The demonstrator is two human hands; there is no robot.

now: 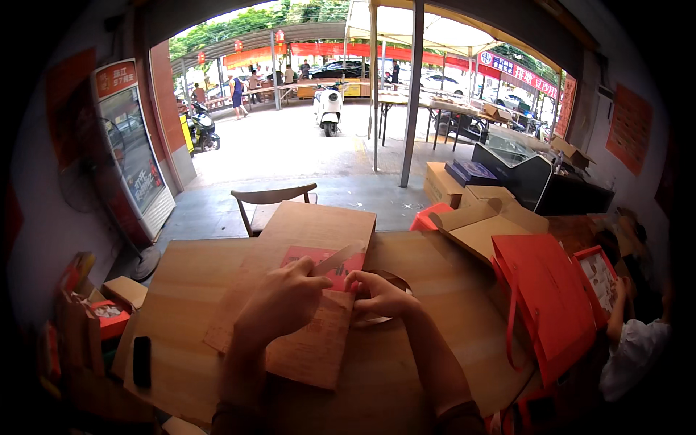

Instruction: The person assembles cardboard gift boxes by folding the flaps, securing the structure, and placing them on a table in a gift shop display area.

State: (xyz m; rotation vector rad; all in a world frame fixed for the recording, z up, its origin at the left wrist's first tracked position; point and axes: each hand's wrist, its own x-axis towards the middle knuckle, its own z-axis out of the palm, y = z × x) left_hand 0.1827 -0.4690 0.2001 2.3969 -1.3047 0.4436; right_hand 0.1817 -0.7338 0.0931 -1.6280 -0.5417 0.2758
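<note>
A brown cardboard carton (319,217) with a red label (308,253) lies on the wooden table before me, its near flap (308,359) toward me. My left hand (286,297) is closed above it, fingers curled round a tan, see-through strip of tape (338,259) that slants up to the right across the label. Beside it, my right hand (380,296) is closed at the carton's right edge, thumb and fingers pinched together; what they grip is hidden. A ring-shaped tape roll (407,284) shows partly behind my right hand.
A black phone (142,362) lies at the table's left. To the right stand a red gift bag (544,304) and an open carton (489,225); another person's hand (620,293) touches a red tray box (596,279). A wooden chair (274,196) stands beyond the table.
</note>
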